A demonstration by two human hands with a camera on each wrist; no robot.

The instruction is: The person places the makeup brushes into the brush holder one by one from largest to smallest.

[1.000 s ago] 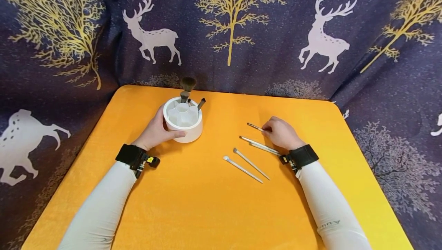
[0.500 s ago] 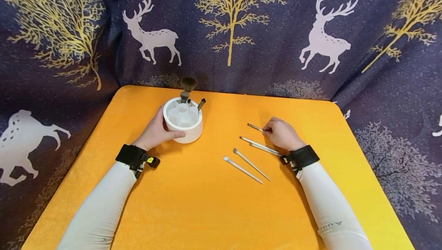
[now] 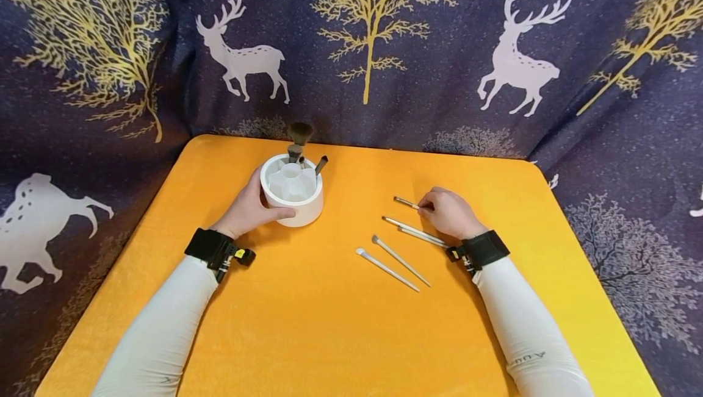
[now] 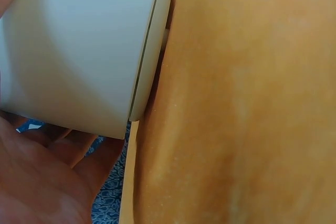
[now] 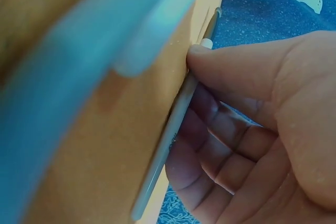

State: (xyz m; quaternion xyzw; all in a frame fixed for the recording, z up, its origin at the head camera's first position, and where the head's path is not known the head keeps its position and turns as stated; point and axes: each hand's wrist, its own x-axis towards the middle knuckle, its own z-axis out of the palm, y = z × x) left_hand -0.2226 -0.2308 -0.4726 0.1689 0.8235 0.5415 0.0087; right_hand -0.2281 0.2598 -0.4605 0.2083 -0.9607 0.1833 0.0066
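My left hand (image 3: 248, 209) holds a white round makeup brush holder (image 3: 305, 211), thumb across its front and fingers round the far side. Up close in the left wrist view, the holder's smooth wall (image 4: 79, 51) fills the upper left. Dark-bristled brushes (image 3: 300, 133) stand upright at its back, and a thin dark-tipped one (image 3: 321, 164) leans at the right rim. At the right, my right hand (image 3: 451, 214) pinches a slim makeup brush (image 3: 405, 202) between thumb and fingers. In the right wrist view, its pale handle (image 5: 157, 174) runs low along the orange surface.
Two brushes (image 3: 412, 228) lie side by side near my right wrist, and another pair (image 3: 387, 269) lies closer to me. Beneath them is an orange-covered table (image 3: 307, 324). A dark curtain (image 3: 428, 80) with deer and trees hangs behind the table's back edge.
Hardly anything differs: both hands keep their places on the holder and the brush. The whole view has shifted by a few pixels.
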